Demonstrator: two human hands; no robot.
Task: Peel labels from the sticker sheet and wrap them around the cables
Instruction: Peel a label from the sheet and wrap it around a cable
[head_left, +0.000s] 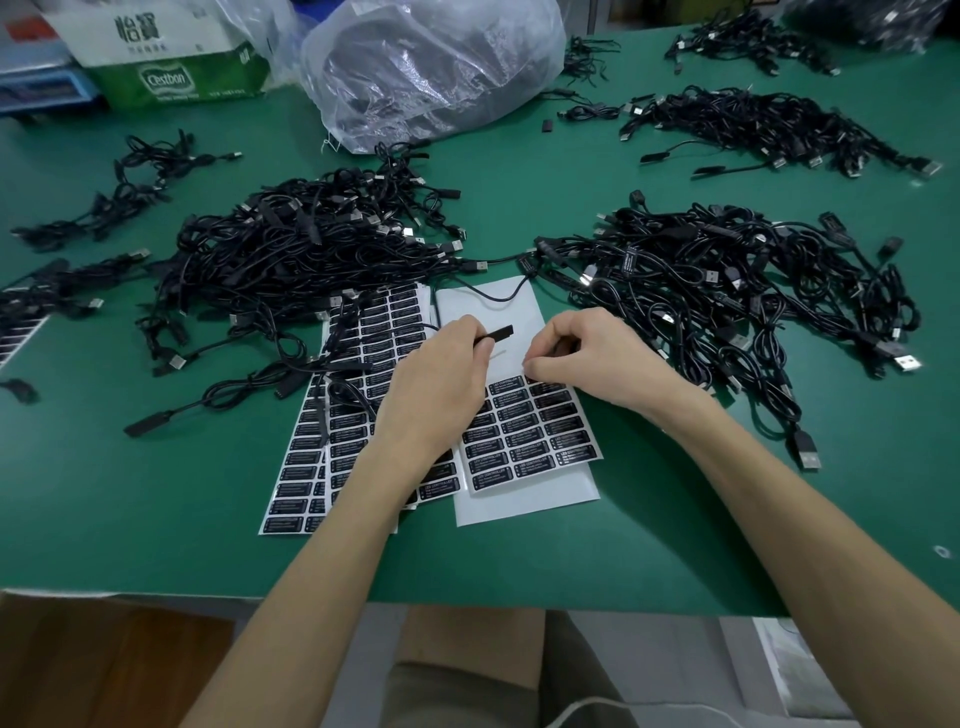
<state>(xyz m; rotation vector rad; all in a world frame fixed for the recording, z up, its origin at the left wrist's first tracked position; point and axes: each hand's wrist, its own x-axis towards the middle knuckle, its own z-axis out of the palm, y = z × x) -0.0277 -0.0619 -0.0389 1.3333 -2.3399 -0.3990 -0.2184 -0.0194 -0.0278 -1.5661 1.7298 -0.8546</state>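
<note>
Sticker sheet of white backing paper with rows of black rectangular labels (530, 436) lies on the green table mat (156, 493), under both hands.

At 10 o'clock from it is a tangled heap of thin black cables (311, 244). Its near strands spill over further full label sheets (311, 467) that lie fanned just beside the working sheet, at its 9 o'clock.

The left hand (441, 374) has its fingers curled round a black cable with a flat rectangular plastic block (500, 331). The block juts out of the fingertips towards 2 o'clock, above the stripped upper half of the sheet.

The right hand (587, 358) is bent down, its thumb and forefinger closed in a pinch on a black label at the top remaining row (525, 375). The fingertips touch the label's upper edge, but whether it has lifted cannot be told.

At 2 o'clock from the sheet sprawls a second heap of black cables with silver USB plugs (727, 291), well apart from the fingers.
</note>
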